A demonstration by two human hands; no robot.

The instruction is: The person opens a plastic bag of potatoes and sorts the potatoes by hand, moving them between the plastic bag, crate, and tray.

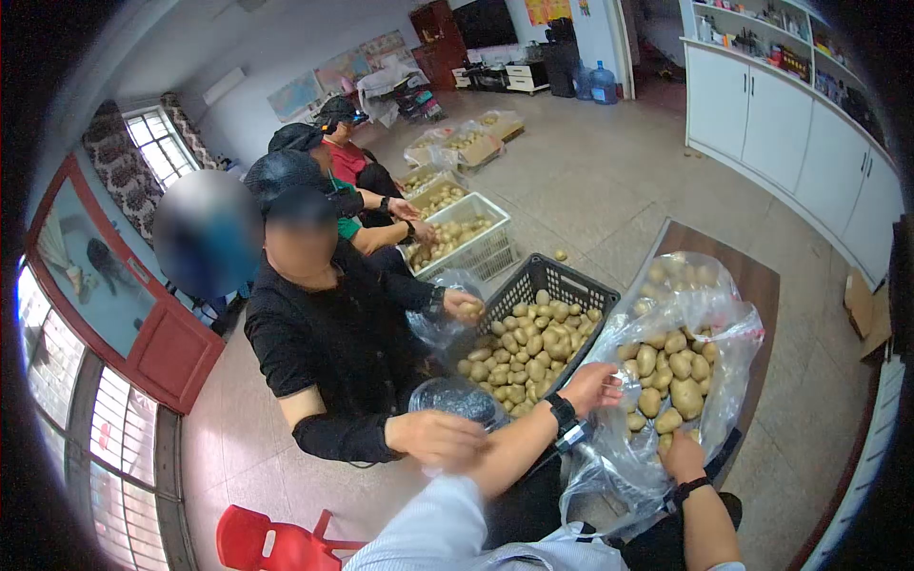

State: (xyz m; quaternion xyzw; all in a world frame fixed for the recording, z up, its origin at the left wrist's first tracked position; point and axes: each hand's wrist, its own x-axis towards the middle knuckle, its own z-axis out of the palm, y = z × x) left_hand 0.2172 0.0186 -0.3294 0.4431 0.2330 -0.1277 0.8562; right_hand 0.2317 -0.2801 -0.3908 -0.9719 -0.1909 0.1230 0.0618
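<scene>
A clear plastic bag (738, 333) full of potatoes (687, 398) lies open on a brown board. My left hand (592, 387), with a black watch at the wrist, is at the bag's left edge, its fingers curled against the plastic. Lower down, my right hand (682, 457) reaches into the bag's near end, touching a potato; its fingertips are partly hidden. Left of the bag stands a black crate (609, 297) holding many potatoes. A co-worker's hand is blurred beside my left forearm, and that person's other hand holds a potato over the crate.
Several co-workers sit in a row at the left, by a white crate (490, 249) and boxes of potatoes. A red chair (271, 541) stands at the lower left. One potato (561, 255) lies on the floor. White cabinets (776, 119) line the right wall.
</scene>
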